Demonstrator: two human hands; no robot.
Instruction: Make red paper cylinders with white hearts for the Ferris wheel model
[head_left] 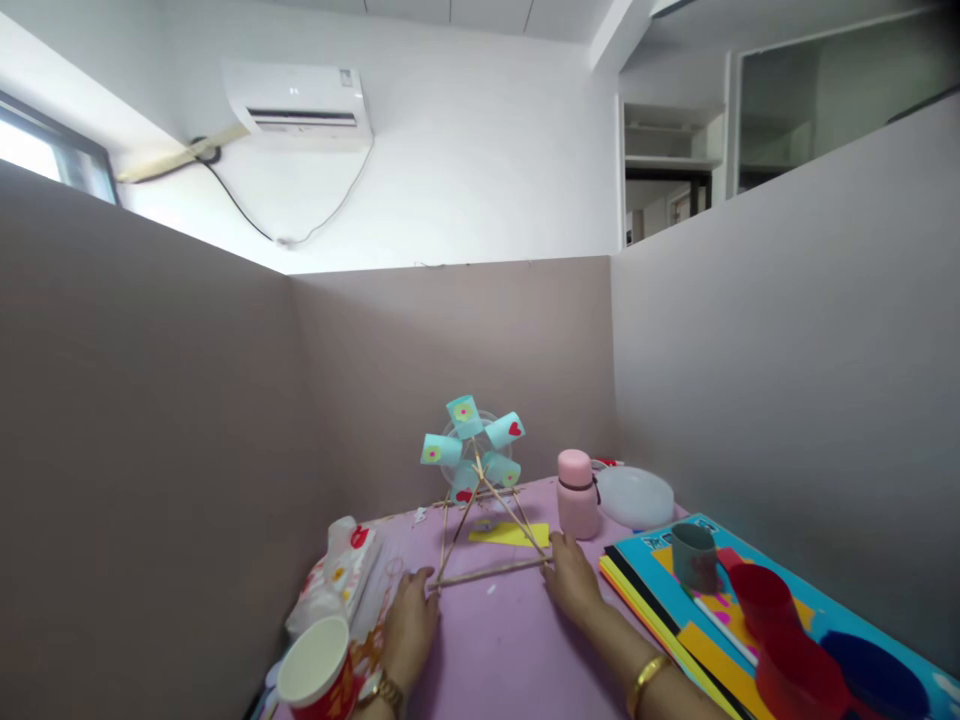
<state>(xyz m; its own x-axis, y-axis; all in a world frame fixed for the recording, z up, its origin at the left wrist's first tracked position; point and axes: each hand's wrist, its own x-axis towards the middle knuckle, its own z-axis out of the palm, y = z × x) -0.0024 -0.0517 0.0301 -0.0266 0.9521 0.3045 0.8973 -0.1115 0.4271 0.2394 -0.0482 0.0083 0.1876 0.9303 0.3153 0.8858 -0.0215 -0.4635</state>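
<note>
A handmade Ferris wheel model (484,477) stands on the pink tabletop, with light blue paper tubes around a clear round wheel. Flower and heart stickers decorate the tubes. Thin wooden sticks form its slanted legs, and one stick (491,573) runs along the near side of the base. At that stick's left end, my left hand (409,620) has its thumb and fingers closed around the tip. My right hand (574,580) grips the opposite corner of the base. Beneath the frame lies a yellow paper strip (510,535).
Behind my right hand stand a pink flask (578,497) and a whitish plastic bowl (637,497). Coloured paper (735,540), a grey cup (694,557) and red tubes (763,600) occupy the right side. On the left are a paper cup (319,660) and tissue pack (360,555). Partitions surround the table.
</note>
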